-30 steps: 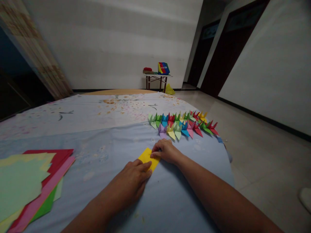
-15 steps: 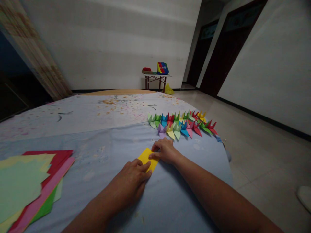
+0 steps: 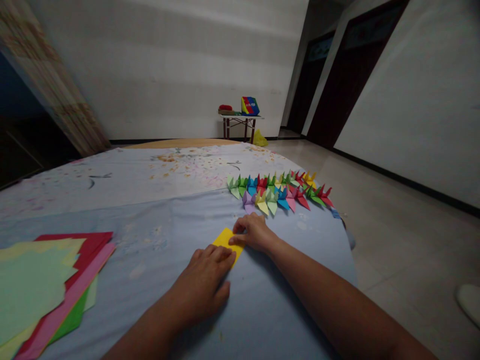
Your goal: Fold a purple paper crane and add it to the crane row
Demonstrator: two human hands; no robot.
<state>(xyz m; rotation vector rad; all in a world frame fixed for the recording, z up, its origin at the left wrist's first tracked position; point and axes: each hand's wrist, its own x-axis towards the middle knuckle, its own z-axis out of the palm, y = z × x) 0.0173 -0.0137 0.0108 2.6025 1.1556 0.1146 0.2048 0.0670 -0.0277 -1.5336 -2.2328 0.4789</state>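
A folded piece of yellow paper [image 3: 224, 237] lies flat on the blue tablecloth, between my two hands. My left hand [image 3: 205, 281] rests over its near left side, fingers stretched out flat on it and the thumb held apart. At the paper's right edge, my right hand [image 3: 255, 232] pinches it between thumb and curled fingers. Parts of the paper are covered by both hands. Just beyond my right hand stand folded paper cranes [image 3: 272, 200] of many colours, set in rows.
Coloured paper sheets [image 3: 32, 280] are piled at the table's left. White flowered cloth [image 3: 135, 172] covers the far part of the table [image 3: 180, 142]. By the wall, a small table [image 3: 240, 118] bears a colourful box [image 3: 250, 106]. A yellow bag [image 3: 259, 138] lies on the floor.
My left hand's thumb has come away from the paper and spread toward me, while its fingers have shifted slightly forward over the paper. The right hand keeps its place.
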